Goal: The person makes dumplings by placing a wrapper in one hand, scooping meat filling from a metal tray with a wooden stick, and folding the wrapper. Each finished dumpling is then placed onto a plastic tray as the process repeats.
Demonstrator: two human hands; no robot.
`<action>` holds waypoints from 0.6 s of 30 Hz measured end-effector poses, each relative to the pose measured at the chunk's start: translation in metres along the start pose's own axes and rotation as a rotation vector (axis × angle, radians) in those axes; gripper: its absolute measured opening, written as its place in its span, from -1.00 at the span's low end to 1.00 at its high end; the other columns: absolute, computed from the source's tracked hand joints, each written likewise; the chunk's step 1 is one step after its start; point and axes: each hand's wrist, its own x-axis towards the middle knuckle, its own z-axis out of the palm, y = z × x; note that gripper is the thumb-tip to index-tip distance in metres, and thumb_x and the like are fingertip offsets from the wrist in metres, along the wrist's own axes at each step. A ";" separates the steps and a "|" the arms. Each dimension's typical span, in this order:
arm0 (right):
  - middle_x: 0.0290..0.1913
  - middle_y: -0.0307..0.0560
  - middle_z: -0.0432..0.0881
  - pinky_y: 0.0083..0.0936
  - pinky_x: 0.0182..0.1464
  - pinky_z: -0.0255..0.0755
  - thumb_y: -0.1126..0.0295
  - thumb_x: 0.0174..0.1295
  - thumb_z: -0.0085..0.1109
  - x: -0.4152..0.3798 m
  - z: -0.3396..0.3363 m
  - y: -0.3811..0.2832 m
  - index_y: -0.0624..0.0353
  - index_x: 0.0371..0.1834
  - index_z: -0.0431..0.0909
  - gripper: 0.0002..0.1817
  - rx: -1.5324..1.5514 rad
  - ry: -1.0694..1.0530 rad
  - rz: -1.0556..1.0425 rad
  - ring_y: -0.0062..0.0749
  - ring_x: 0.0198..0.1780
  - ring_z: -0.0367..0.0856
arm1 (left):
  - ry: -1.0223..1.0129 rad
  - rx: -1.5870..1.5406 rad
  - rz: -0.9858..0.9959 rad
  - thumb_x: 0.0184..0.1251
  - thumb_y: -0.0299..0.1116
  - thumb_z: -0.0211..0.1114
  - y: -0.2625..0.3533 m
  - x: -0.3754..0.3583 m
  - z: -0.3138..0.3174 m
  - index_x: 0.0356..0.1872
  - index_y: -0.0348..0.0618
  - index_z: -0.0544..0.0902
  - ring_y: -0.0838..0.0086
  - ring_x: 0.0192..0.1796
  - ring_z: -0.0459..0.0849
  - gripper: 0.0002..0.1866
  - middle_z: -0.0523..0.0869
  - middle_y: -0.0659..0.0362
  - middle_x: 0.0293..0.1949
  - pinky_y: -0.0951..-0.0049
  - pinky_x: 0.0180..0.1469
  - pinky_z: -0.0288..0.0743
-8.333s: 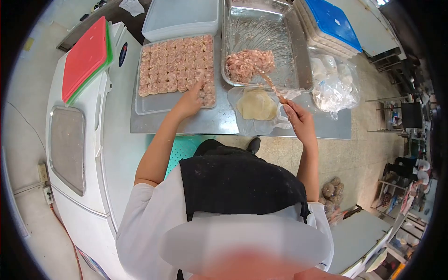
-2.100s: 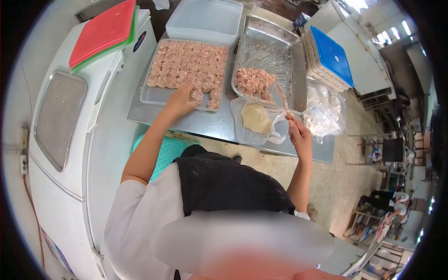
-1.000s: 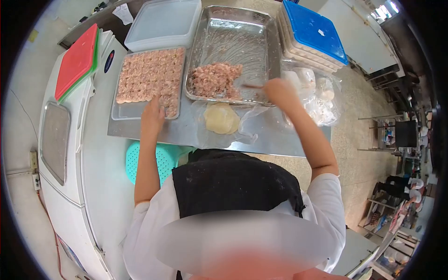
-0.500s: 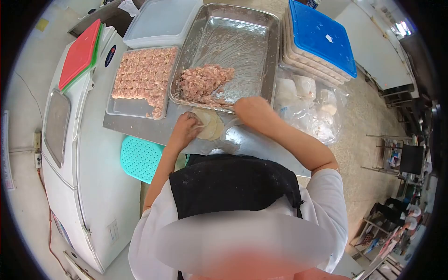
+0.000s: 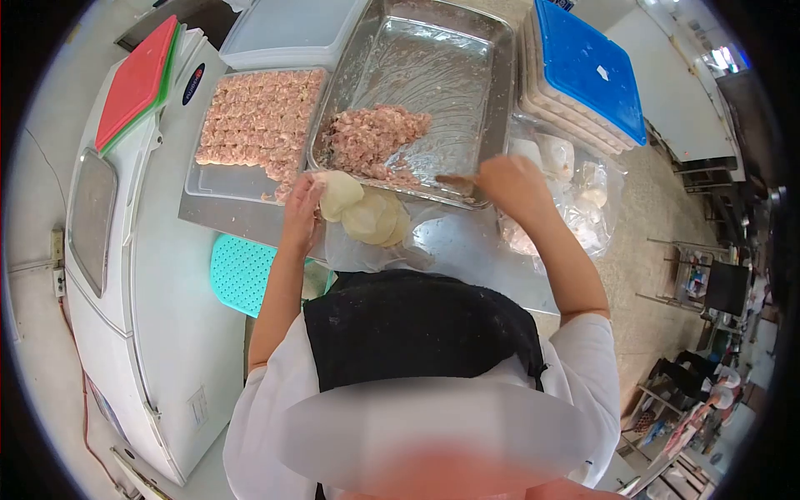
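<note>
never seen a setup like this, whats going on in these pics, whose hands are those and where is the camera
There is no robot here: these are a person's two bare hands, seen by one camera worn on their head, looking forward and down. The left hand holds a thin, pale, round wrapper. The right hand grips a narrow, meat-smeared stick-like tool at the near right corner of a large rectangular metal tray, which holds pink minced meat. Also on the grey metal table are a clear plastic box with rows of small meat-topped pieces, more pale round wrappers on clear plastic, and stacked containers under a blue lid.
</note>
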 end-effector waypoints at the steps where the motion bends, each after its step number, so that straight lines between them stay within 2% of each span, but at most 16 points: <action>1: -0.48 0.10 0.66 -0.17 -0.34 0.55 0.41 0.08 0.07 -0.004 0.005 -0.010 0.19 -0.54 0.65 -0.82 -0.006 -0.001 0.003 -0.05 -0.37 0.69 | -0.003 -0.005 0.001 0.43 -0.34 0.17 0.003 0.003 -0.003 0.04 -0.23 0.53 0.53 -0.05 0.62 -0.74 0.64 0.19 -0.07 0.46 -0.01 0.54; 4: -0.47 0.11 0.66 -0.17 -0.34 0.55 0.42 0.08 0.05 -0.006 0.033 -0.042 0.19 -0.54 0.65 -0.81 0.097 0.067 0.000 -0.04 -0.38 0.69 | -0.031 -0.019 0.050 0.44 -0.30 0.16 0.016 0.009 -0.009 0.13 -0.22 0.44 0.44 0.01 0.63 -0.67 0.63 0.14 -0.02 0.36 0.07 0.57; 6: -0.46 0.12 0.66 -0.17 -0.34 0.56 0.44 0.08 0.03 0.008 0.035 -0.069 0.20 -0.54 0.65 -0.81 0.159 0.200 -0.020 -0.03 -0.39 0.69 | -0.025 -0.483 -0.158 0.45 -0.29 0.14 0.035 0.011 -0.005 0.13 -0.21 0.46 0.36 0.07 0.63 -0.67 0.62 0.11 0.02 0.26 0.12 0.57; 7: -0.46 0.13 0.66 -0.18 -0.31 0.56 0.45 0.07 0.03 0.017 0.027 -0.082 0.23 -0.54 0.64 -0.82 0.158 0.123 0.006 -0.02 -0.36 0.69 | -0.030 -0.488 -0.163 0.45 -0.29 0.14 0.040 0.011 -0.006 0.13 -0.21 0.46 0.36 0.07 0.63 -0.67 0.62 0.11 0.02 0.26 0.12 0.57; 9: -0.46 0.13 0.66 -0.18 -0.29 0.56 0.44 0.10 0.03 0.032 0.031 -0.095 0.22 -0.54 0.63 -0.81 0.151 0.130 -0.012 -0.02 -0.35 0.69 | -0.176 -0.751 -0.174 0.45 -0.29 0.13 0.049 0.015 -0.010 0.17 -0.20 0.44 0.30 0.09 0.63 -0.65 0.62 0.09 0.06 0.22 0.13 0.56; 10: -0.46 0.13 0.66 -0.17 -0.26 0.55 0.42 0.13 0.04 0.037 0.032 -0.098 0.22 -0.54 0.63 -0.80 0.145 0.139 -0.040 -0.03 -0.33 0.69 | -0.188 -0.752 -0.180 0.45 -0.29 0.13 0.049 0.020 -0.015 0.17 -0.20 0.44 0.30 0.09 0.63 -0.65 0.62 0.09 0.06 0.22 0.13 0.56; 12: -0.45 0.14 0.65 -0.17 -0.28 0.52 0.37 0.21 0.04 0.039 0.028 -0.095 0.23 -0.47 0.64 -0.77 0.204 0.118 -0.014 0.01 -0.34 0.67 | 0.004 -0.421 -0.001 0.43 -0.27 0.17 0.046 0.031 -0.027 0.10 -0.21 0.52 0.28 0.06 0.65 -0.67 0.66 0.10 0.02 0.21 0.12 0.55; 13: -0.44 0.16 0.65 -0.18 -0.30 0.50 0.31 0.28 0.05 0.038 0.027 -0.092 0.23 -0.39 0.66 -0.74 0.267 0.090 -0.001 0.05 -0.35 0.65 | -0.004 -0.424 -0.003 0.43 -0.27 0.17 0.047 0.033 -0.035 0.10 -0.21 0.52 0.28 0.06 0.65 -0.67 0.66 0.10 0.02 0.21 0.12 0.55; 14: -0.44 0.16 0.65 -0.18 -0.30 0.50 0.31 0.28 0.05 0.037 0.029 -0.088 0.23 -0.39 0.66 -0.74 0.264 0.091 0.007 0.05 -0.35 0.65 | -0.055 -0.085 0.020 0.40 -0.28 0.19 0.048 0.031 -0.043 0.04 -0.20 0.57 0.31 0.02 0.67 -0.71 0.69 0.11 -0.06 0.23 0.10 0.55; 15: -0.43 0.16 0.65 -0.20 -0.30 0.48 0.25 0.31 0.07 0.036 0.031 -0.084 0.21 -0.31 0.68 -0.73 0.471 0.061 0.039 0.06 -0.37 0.63 | -0.104 0.254 0.045 0.38 -0.29 0.22 0.048 0.029 -0.048 -0.01 -0.19 0.62 0.34 -0.03 0.69 -0.74 0.72 0.13 -0.14 0.26 0.07 0.55; 16: -0.41 0.16 0.65 -0.22 -0.30 0.47 0.18 0.34 0.09 0.035 0.031 -0.081 0.18 -0.22 0.69 -0.70 0.679 0.033 0.071 0.06 -0.39 0.61 | -0.111 0.253 0.045 0.38 -0.29 0.22 0.045 0.026 -0.051 -0.01 -0.19 0.62 0.34 -0.03 0.69 -0.74 0.72 0.13 -0.14 0.26 0.07 0.55; 18: -0.41 0.17 0.65 -0.24 -0.31 0.45 0.17 0.34 0.10 0.031 0.027 -0.077 0.17 -0.17 0.68 -0.70 0.761 0.018 0.100 0.05 -0.41 0.59 | -0.568 0.891 0.165 0.28 -0.29 0.30 0.034 0.016 -0.053 -0.06 -0.15 0.65 0.29 -0.13 0.72 -0.74 0.74 0.07 -0.26 0.28 -0.05 0.56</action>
